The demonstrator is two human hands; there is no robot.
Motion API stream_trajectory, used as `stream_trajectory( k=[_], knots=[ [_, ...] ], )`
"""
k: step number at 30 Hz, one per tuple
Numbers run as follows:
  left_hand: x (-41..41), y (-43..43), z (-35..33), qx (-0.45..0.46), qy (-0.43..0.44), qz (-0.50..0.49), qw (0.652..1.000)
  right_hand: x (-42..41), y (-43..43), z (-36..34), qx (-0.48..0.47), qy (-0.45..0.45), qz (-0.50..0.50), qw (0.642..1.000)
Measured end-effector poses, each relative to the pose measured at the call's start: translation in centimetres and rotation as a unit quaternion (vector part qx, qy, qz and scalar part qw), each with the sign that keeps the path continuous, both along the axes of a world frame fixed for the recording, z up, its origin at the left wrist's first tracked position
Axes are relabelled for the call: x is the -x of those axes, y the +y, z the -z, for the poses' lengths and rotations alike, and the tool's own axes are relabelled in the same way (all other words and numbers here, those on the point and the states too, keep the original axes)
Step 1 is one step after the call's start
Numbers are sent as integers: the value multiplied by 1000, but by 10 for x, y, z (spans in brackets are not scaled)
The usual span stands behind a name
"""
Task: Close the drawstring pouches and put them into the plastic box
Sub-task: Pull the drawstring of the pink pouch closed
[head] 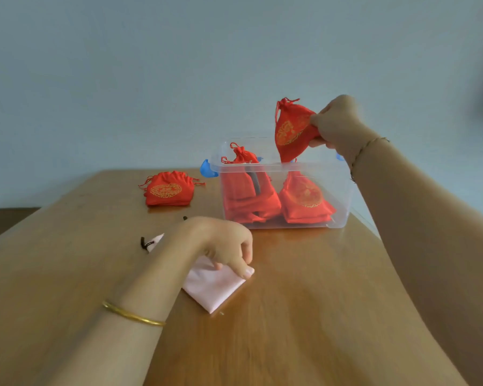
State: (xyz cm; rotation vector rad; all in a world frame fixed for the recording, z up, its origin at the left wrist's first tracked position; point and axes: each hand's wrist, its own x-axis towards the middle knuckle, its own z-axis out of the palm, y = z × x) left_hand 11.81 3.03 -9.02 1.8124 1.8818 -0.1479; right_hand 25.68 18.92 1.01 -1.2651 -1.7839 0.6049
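Observation:
My right hand [335,122] pinches a red drawstring pouch [292,132] with gold embroidery, its mouth drawn tight, and holds it above the open clear plastic box [342,190]. Several red pouches [304,199] lie inside the box. A small stack of red pouches [169,192] rests on the table left of the box. My left hand [225,243] rests on a pale pink pouch [216,286] lying flat on the table, its fingertips curled down onto the fabric. The pink pouch's dark cord [145,243] shows left of my forearm.
The wooden table [304,302] runs from the near edge to the box; its right edge falls away just past the box. Blue latches [207,168] stick out from the box's sides. A plain pale wall stands behind.

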Motion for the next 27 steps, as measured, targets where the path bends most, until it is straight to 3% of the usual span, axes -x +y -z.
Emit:
stream_trajectory(
  k=[7, 12, 16, 18, 22, 27],
  knots=[
    [-13, -3, -8, -21, -87, 38, 995, 1, 13, 17, -26, -194, 38, 980],
    [26, -2, -7, -32, 67, -46, 996, -11, -2, 19, -52, -159, 25, 986],
    [41, -6, 3, -79, 188, -154, 967, -19, -55, 28, -47, -108, -107, 987],
    [42, -10, 7, -74, 210, -180, 958, -17, -77, 37, 1, -115, -189, 975],
    [52, -5, 15, -76, 195, -178, 961, 1, -94, 60, 105, -193, -304, 927],
    [57, 0, 20, -125, 50, -176, 975, 16, -88, 81, 110, -253, -339, 899]
  ],
)
